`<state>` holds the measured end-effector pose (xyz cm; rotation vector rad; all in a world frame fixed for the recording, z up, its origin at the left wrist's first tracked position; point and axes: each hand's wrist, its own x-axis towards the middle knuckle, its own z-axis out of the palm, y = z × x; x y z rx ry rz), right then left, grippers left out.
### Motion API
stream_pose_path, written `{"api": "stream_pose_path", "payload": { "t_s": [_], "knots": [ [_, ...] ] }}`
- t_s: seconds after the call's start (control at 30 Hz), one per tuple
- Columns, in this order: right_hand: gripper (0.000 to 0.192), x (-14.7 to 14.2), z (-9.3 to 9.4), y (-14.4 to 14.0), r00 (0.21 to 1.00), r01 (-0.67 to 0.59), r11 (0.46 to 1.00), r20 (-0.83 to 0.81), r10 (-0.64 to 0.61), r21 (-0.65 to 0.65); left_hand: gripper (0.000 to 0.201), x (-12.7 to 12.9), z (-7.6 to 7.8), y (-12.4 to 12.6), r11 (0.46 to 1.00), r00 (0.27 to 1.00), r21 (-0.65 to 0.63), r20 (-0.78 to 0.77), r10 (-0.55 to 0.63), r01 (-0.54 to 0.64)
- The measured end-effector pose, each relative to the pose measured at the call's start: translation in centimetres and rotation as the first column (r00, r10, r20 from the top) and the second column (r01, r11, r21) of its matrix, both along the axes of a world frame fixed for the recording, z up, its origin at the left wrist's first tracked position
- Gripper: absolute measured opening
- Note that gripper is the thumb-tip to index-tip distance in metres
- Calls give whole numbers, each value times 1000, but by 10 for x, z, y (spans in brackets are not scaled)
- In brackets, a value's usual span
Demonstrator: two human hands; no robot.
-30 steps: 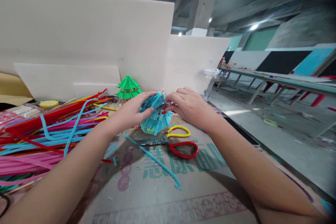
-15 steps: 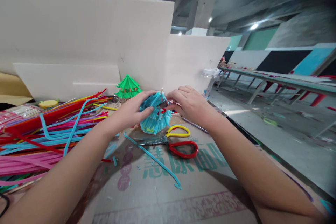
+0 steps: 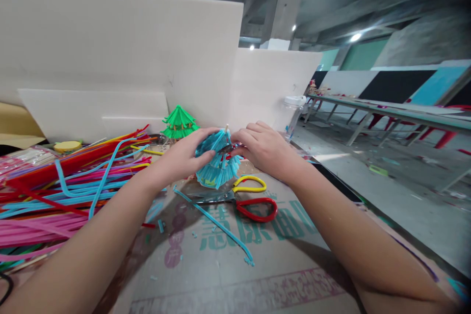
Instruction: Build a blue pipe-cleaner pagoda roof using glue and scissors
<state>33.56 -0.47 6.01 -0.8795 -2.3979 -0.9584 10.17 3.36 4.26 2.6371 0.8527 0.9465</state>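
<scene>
A small light-blue tree-like craft (image 3: 218,172), made of bent fuzzy stems round a wooden stick, stands tilted at the middle of the head view. My left hand (image 3: 195,153) is closed round its left side, thumb in front. Against its right side, my right hand (image 3: 255,144) pinches a slim dark metal tool, apparently tweezers (image 3: 225,149), whose tip reaches among the blue stems. The fingertips partly hide the tool. Bits of red show between the tiers. Just in front lie scissors (image 3: 256,210) with one yellow and one red handle, and a loose blue stem (image 3: 224,229).
Many coloured fuzzy stems (image 3: 69,194) are heaped at left. Behind stand a green tree-shaped craft (image 3: 179,122), white boards (image 3: 121,49) and a clear bottle (image 3: 292,115). Printed cardboard (image 3: 206,284) covers the table, with blue scraps on it.
My right hand has shifted slightly left and down, and the metal tool's tip sits a little lower among the blue stems. My left hand keeps its hold.
</scene>
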Motion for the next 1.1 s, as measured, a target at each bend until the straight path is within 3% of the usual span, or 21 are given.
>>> {"api": "stream_pose_path", "payload": {
  "t_s": [1.1],
  "knots": [
    [22, 3, 0, 3, 995, -45, 997, -96, 39, -69, 55, -1, -1, 1, 1000, 1000, 8, -20, -2, 2]
  ]
}}
